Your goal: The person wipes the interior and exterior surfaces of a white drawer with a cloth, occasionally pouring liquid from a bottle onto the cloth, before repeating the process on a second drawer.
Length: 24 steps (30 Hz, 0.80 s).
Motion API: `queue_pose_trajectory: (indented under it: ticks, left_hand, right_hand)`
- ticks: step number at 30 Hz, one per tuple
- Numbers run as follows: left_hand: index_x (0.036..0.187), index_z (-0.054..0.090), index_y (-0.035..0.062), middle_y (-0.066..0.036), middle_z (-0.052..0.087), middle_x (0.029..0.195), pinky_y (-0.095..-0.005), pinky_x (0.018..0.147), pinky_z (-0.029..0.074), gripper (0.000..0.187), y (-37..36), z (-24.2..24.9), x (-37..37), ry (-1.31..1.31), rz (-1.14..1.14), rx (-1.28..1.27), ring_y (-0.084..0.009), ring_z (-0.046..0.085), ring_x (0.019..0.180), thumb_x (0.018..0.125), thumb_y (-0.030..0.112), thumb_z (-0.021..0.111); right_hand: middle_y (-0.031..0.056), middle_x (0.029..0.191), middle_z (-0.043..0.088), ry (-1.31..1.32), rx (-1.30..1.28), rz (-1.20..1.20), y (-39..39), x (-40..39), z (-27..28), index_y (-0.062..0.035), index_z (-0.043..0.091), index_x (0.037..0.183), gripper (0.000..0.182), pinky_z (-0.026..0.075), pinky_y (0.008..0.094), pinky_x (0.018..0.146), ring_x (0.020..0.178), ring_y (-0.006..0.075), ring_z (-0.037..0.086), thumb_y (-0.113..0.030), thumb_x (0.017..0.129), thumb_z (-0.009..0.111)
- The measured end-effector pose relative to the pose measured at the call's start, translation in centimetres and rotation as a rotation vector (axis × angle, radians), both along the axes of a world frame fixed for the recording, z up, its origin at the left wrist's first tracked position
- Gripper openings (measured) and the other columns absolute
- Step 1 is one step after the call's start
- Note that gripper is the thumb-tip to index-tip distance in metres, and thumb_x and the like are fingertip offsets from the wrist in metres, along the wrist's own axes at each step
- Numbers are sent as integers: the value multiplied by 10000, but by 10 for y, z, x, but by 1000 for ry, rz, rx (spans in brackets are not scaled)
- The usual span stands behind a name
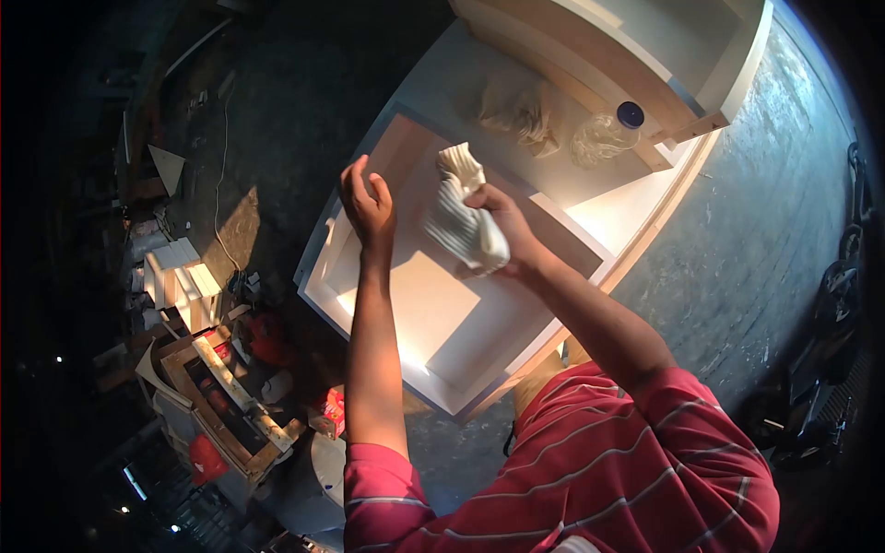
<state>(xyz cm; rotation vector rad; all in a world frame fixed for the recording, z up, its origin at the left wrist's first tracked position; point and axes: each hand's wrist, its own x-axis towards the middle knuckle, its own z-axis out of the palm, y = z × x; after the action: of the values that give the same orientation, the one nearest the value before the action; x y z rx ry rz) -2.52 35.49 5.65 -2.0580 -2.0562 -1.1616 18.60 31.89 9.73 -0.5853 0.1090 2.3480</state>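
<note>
A crumpled white ribbed cloth (461, 217) is gripped in my right hand (507, 226), held above a white open drawer-like box (442, 369). The cloth looks slightly blurred by motion. My left hand (369, 207) is raised over the left side of the box, its fingers apart and a little curled, with nothing in it. Beyond the box, on the same white surface, lie a bunched beige cloth (521, 115) and a clear plastic jar (604, 138) on its side with a dark blue lid (631, 115).
A white wooden cabinet part (627, 64) rises at the far end. Concrete floor (737, 240) lies to the right, with a dark machine or vehicle (820, 359) at its edge. Wood pieces (184, 281), a wooden frame (230, 396) and red bags crowd the lower left.
</note>
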Motion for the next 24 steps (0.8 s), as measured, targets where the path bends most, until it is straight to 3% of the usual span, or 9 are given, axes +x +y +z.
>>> queue_pose_trajectory:
  ticks: [2, 7, 9, 12, 16, 18, 19, 21, 24]
  left_hand:
    - [1146, 545, 3, -212, 557, 1122, -447, 873, 435, 293, 16, -14, -43, 231, -7, -65, -379, 543, 1008, 903, 145, 465]
    - [1134, 560, 1, -225, 574, 1136, -431, 866, 449, 303, 35, -42, -95, 358, -204, -290, -390, 548, 1003, 939, 192, 430]
    - [1083, 587, -11, -219, 611, 1059, -411, 854, 454, 316, 33, -41, -95, 406, -185, -309, -381, 565, 973, 955, 219, 411]
    - [1021, 608, -13, -219, 631, 987, -413, 821, 463, 317, 30, -38, -91, 350, -186, -310, -383, 589, 911, 956, 236, 423]
    - [980, 612, -19, -239, 631, 929, -420, 774, 473, 323, 29, -37, -96, 758, -426, 5, -398, 598, 857, 959, 243, 425]
    - [998, 597, -29, -261, 617, 942, -434, 757, 476, 322, 28, -40, -89, 279, -174, -281, -418, 592, 860, 955, 244, 431]
    - [998, 597, -29, -261, 617, 942, -434, 757, 476, 322, 31, -40, -89, 281, -176, -283, -418, 592, 860, 955, 244, 431]
    - [1014, 591, -30, -264, 614, 948, -442, 766, 474, 331, 30, -40, -89, 248, -208, -278, -426, 587, 871, 956, 246, 418]
    - [1015, 592, -28, -258, 615, 950, -451, 763, 471, 337, 29, -38, -85, 209, -166, -294, -427, 586, 873, 960, 244, 401]
  right_hand:
    - [72, 730, 587, -29, 32, -30, 14, -57, -44, -77, 547, 833, 164, 470, 351, 585, 607, 209, 561, -202, 787, 452]
    - [136, 966, 537, -285, 164, -485, 83, -151, -115, -3, 422, 1096, 261, 491, 378, 692, 808, 216, 573, -124, 865, 409]
    - [173, 1020, 535, -884, 709, -364, 102, -177, -169, 22, 417, 1159, 335, 492, 381, 768, 903, 257, 578, -151, 873, 444]
    - [220, 1054, 536, -1626, 1175, -19, 92, -173, -135, 42, 398, 1209, 405, 475, 367, 814, 938, 303, 576, -180, 878, 465]
    - [253, 1066, 537, -1011, 457, -62, 78, -178, -116, 53, 399, 1204, 415, 461, 359, 815, 934, 323, 568, -193, 877, 469]
    - [247, 1033, 549, -1937, 1622, -45, 83, -164, -134, 55, 412, 1178, 378, 457, 380, 790, 926, 317, 573, -181, 884, 443]
    - [247, 1033, 549, -1936, 1617, -45, 91, -168, -138, 55, 412, 1178, 378, 457, 380, 790, 926, 317, 573, -181, 884, 443]
    - [235, 1007, 557, -1152, 827, -272, 99, -177, -142, 63, 409, 1187, 376, 460, 391, 781, 904, 314, 579, -158, 884, 436]
    - [220, 1000, 565, -1195, 853, -219, 102, -165, -134, 64, 402, 1202, 379, 465, 395, 764, 890, 300, 586, -148, 888, 416]
